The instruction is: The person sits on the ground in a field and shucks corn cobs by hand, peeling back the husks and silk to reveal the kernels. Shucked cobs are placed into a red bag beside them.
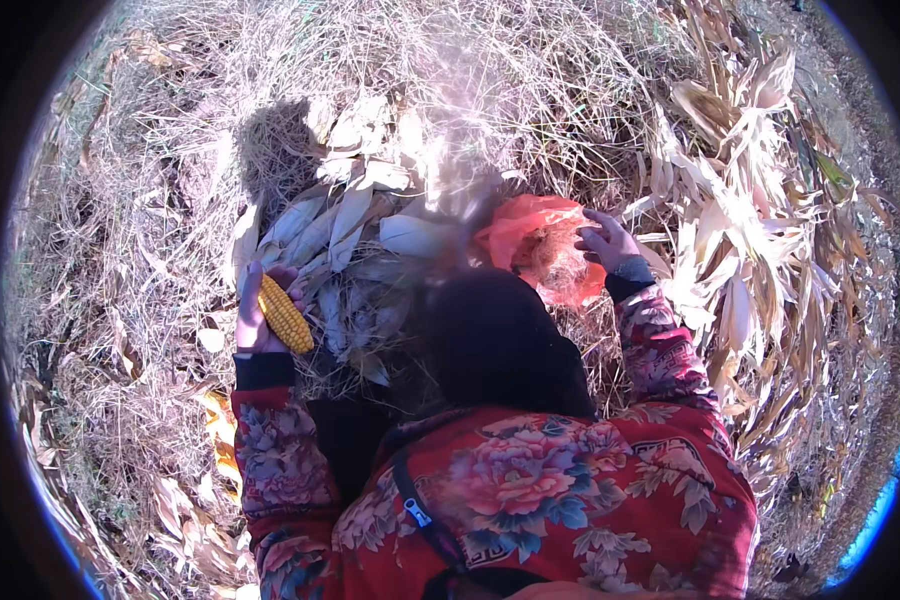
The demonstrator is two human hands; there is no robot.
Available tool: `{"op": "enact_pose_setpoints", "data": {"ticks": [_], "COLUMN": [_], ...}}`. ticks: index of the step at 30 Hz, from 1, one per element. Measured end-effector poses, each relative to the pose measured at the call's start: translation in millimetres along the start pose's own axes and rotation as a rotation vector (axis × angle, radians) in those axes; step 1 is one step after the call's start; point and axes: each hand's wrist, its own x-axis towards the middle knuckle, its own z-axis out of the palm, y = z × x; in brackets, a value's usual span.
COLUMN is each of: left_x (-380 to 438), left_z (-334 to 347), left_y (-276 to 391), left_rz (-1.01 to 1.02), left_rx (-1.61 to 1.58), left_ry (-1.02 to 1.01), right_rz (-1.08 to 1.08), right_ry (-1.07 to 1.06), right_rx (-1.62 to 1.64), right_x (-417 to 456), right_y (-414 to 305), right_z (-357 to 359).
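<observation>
A husked yellow corn cob (pixel 285 314) rests in my left hand (pixel 252 311), at the left of the view. Beside that hand lies a heap of pale corn husks (pixel 349 217). On the right, my right hand (pixel 607 238) is at the rim of a red plastic bag (pixel 541 214), its fingers touching or very near the edge. Brown corn silk (pixel 559 259) fills the bag's mouth. Whether the right fingers pinch the plastic is not clear.
Dry grass (pixel 157 187) covers the ground. A large pile of dry corn husks and stalks (pixel 750 225) lies at the right. More husks (pixel 195 525) lie at the lower left, near a yellow-orange thing (pixel 223 435) partly behind the left sleeve.
</observation>
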Motion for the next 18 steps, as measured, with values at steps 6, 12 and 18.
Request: {"op": "enact_pose_setpoints", "data": {"ticks": [6,12,18], "left_x": [6.3,-7.3,-21.5], "left_z": [-3.9,-11.8,-15.9], "left_y": [-5.2,-5.1,-13.1], "left_rz": [-0.050,0.038,-0.034], "left_rx": [-0.093,-0.066,-0.339], "left_ry": [0.040,0.132,0.179], "right_rz": [-0.206,0.043,0.014], "right_ry": [0.145,-0.026,-0.090], "right_rx": [-0.837,-1.032,-1.087], "right_x": [94.9,135.8,151.5], "right_y": [172.8,123.6,152.0], "right_z": [60.4,98.6,97.4]}}
